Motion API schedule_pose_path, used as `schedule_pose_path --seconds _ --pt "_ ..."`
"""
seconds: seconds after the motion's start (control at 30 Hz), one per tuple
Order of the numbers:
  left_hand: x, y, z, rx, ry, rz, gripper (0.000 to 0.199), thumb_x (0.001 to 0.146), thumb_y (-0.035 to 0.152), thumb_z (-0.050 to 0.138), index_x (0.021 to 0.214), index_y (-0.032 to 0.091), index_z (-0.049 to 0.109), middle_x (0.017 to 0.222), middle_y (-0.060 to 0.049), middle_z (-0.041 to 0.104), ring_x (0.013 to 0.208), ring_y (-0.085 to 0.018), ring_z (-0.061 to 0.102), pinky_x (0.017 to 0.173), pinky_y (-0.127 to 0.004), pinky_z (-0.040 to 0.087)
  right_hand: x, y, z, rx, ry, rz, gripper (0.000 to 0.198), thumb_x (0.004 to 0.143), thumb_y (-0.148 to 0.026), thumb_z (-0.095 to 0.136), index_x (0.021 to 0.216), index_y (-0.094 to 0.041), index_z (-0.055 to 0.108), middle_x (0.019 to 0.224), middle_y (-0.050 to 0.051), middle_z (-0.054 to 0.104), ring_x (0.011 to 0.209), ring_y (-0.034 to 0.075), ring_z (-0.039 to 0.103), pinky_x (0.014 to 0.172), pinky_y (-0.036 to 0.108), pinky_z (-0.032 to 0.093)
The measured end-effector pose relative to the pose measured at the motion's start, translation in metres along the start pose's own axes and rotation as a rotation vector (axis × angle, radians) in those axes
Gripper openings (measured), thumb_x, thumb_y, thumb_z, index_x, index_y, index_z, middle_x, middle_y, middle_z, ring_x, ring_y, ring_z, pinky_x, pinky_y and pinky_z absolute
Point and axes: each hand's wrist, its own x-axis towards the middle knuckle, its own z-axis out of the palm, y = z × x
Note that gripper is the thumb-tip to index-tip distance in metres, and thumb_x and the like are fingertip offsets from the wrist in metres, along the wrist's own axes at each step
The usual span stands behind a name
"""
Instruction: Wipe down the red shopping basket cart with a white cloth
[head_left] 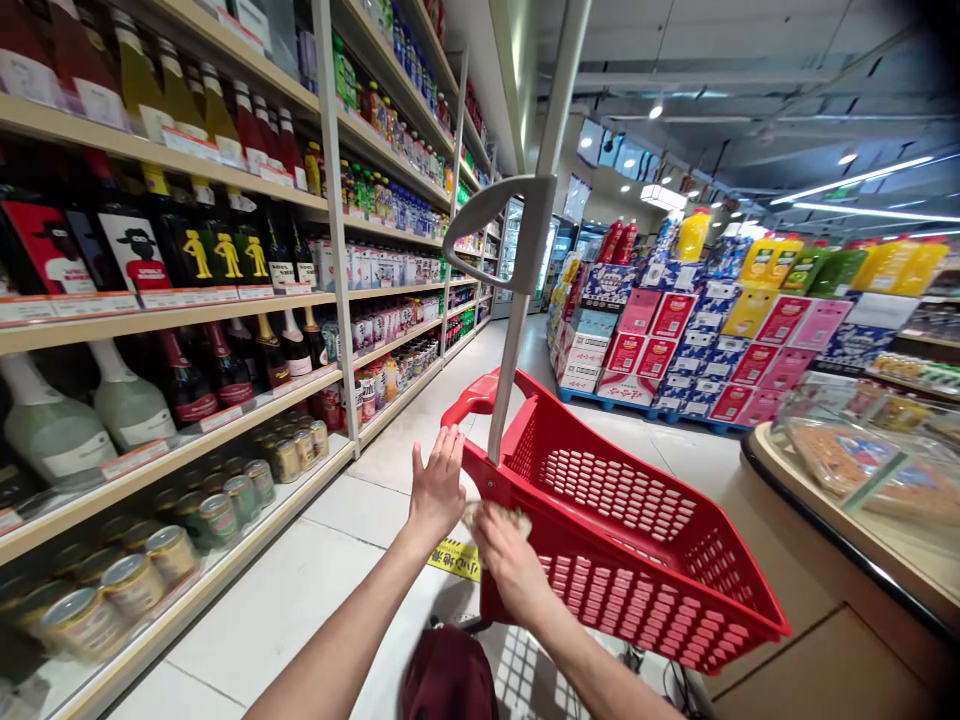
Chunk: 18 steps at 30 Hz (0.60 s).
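Observation:
In front of me is a red plastic shopping basket cart (615, 500) with perforated sides and a grey metal pole (525, 330) rising from its near end. A grey loop handle (499, 235) sits on that pole. My left hand (436, 490) rests against the basket's near end, just below its red handle (472, 395), with its fingers stretched out. My right hand (514, 560) is closed over a crumpled beige cloth (517, 518), pressed to the basket's near side. Most of the cloth is hidden under the fingers.
Shelves (180, 315) of bottles and cans line the left. Stacked drink cartons (660, 345) stand on a blue pallet ahead to the right. A rounded display counter (772, 450) is close on the right. A yellow floor sign (457, 560) lies behind my hands.

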Motion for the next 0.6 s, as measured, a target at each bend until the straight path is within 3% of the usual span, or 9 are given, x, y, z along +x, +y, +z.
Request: schedule_pose_path --seconds 0.1,0.23,0.43,0.6 --pt "-0.002 0.006 0.002 -0.009 0.019 -0.022 0.066 0.067 0.006 0.04 0.131 0.009 0.028 0.139 -0.015 0.032 0.131 -0.023 0.022 0.107 -0.049 0.007 -0.01 -0.005 -0.004 0.057 0.036 0.013 0.041 0.088 -0.01 0.032 0.128 -0.018 0.042 0.12 0.009 0.056 0.124 0.017 0.035 0.094 0.034 0.045" --pt "-0.004 0.011 0.005 -0.046 0.023 -0.044 0.064 0.069 0.006 0.039 0.131 0.009 0.027 0.139 -0.016 0.031 0.131 -0.023 0.023 0.106 -0.05 0.01 0.012 0.008 -0.023 0.109 0.122 0.137 0.044 0.087 -0.009 0.038 0.13 -0.018 0.038 0.131 0.011 0.045 0.127 0.021 0.029 0.101 0.043 0.037" --pt "-0.014 0.021 0.007 -0.059 0.008 -0.069 0.063 0.07 0.006 0.039 0.132 0.009 0.025 0.14 -0.018 0.029 0.13 -0.025 0.024 0.104 -0.053 0.014 -0.008 0.016 -0.026 0.138 0.0 0.047 0.041 0.086 -0.01 0.04 0.126 -0.019 0.044 0.122 0.009 0.054 0.125 0.018 0.035 0.096 0.036 0.043" --pt "-0.04 0.042 0.02 -0.099 0.007 0.009 0.066 0.074 0.008 0.039 0.136 0.009 0.017 0.139 -0.017 0.03 0.131 -0.025 0.022 0.106 -0.052 0.012 -0.02 0.035 -0.046 0.097 0.132 0.219 0.043 0.086 -0.009 0.04 0.127 -0.022 0.042 0.129 0.007 0.047 0.127 0.02 0.03 0.103 0.046 0.033"
